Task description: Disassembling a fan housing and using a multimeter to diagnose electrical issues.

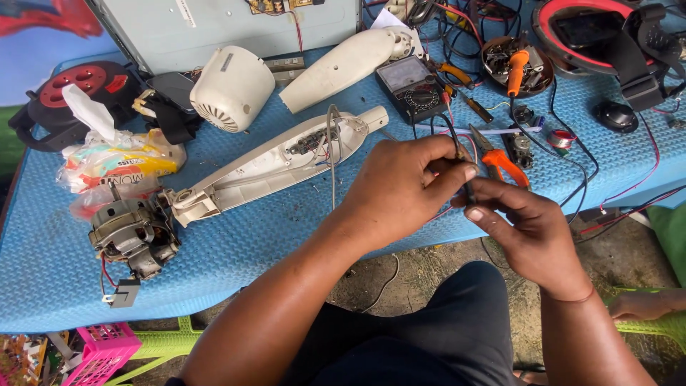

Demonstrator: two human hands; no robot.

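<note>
Black wire [457, 146] sits pinched between both hands just above the blue worktop [286, 236]: left hand [400, 189] fingers closed around it, right hand [525, 229] fingers gripping its lower end. Orange pliers [500, 161] lie just beside, near the opened white casing [279, 161].

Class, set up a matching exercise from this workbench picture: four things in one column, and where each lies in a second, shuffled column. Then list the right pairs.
Things
1. motor
2. meter
3. orange-handled pliers
4. thin black lead

Places
A. pinched between the fingers of the left hand and right hand
B. near the left end of the blue mat
C. on the mat just beyond the hands
D. far side of the mat, beside the white housing

Pairs: 1-B, 2-D, 3-C, 4-A
</note>
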